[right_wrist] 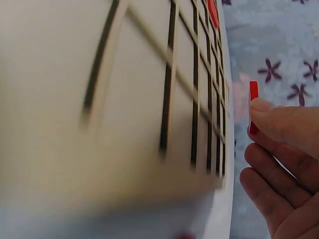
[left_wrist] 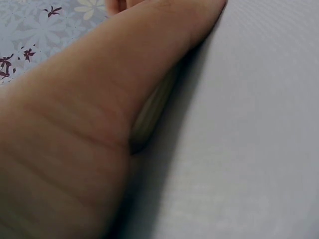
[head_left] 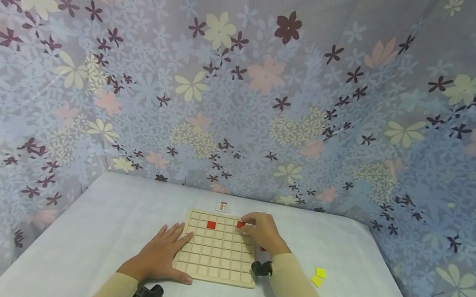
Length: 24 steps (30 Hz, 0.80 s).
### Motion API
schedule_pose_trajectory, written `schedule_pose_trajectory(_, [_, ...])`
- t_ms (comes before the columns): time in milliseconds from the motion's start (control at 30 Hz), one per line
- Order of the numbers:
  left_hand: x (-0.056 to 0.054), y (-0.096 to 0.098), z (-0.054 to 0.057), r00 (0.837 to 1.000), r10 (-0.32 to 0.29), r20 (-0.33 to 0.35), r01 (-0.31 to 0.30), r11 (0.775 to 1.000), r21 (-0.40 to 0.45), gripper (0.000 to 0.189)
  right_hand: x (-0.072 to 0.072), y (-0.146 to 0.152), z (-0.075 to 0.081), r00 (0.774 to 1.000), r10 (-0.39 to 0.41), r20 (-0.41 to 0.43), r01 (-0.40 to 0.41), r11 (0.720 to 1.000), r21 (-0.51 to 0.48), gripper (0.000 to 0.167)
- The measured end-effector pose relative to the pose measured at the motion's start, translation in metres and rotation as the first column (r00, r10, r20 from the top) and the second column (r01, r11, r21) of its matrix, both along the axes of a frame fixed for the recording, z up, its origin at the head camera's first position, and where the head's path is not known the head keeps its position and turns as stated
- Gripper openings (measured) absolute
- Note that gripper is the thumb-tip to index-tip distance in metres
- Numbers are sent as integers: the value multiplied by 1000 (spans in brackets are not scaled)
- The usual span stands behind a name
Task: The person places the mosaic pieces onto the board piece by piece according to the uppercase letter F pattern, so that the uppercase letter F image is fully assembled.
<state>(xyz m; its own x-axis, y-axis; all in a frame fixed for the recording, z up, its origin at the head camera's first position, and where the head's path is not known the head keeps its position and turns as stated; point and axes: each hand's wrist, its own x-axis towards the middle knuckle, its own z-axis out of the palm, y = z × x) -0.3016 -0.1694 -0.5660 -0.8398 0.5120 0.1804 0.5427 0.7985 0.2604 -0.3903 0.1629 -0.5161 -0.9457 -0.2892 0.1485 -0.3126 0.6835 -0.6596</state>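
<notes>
A pale wooden grid board (head_left: 217,258) lies on the white table. My left hand (head_left: 162,255) rests along its left edge and near corner, fingers and thumb spread. Over the far right part of the board, my right hand (head_left: 266,232) pinches a red square tile (head_left: 240,225) between thumb and fingers. The right wrist view shows this tile (right_wrist: 253,107) edge-on, held apart from the board's surface. Another red tile (head_left: 211,225) sits in a cell toward the far left. The left wrist view shows mostly the left hand's thumb side (left_wrist: 99,99) against the table.
Two yellow square tiles (head_left: 321,273) lie on the table to the right. Something red (head_left: 263,249) shows partly beneath the right wrist. A small card with a printed grid (head_left: 223,206) lies behind the board. Flowered cloth (head_left: 242,118) hangs around the table's back and sides.
</notes>
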Motion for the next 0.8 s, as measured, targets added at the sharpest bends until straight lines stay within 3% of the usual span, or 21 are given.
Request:
schedule_pose_trajectory(200, [1, 1, -1, 1000, 4, 27, -4, 1000, -22, 129, -1, -23, -3, 997, 65, 40, -64, 998, -26, 26])
schedule_pose_trajectory(533, [1, 2, 6, 1000, -4, 29, 4, 1000, -16, 128, -7, -47, -7, 987, 163, -10, -163, 986, -26, 25])
schedule_pose_trajectory(800, [-1, 0, 2, 1000, 8, 27, -7, 1000, -22, 129, -5, -57, -8, 990, 140, -3, -140, 990, 21, 22])
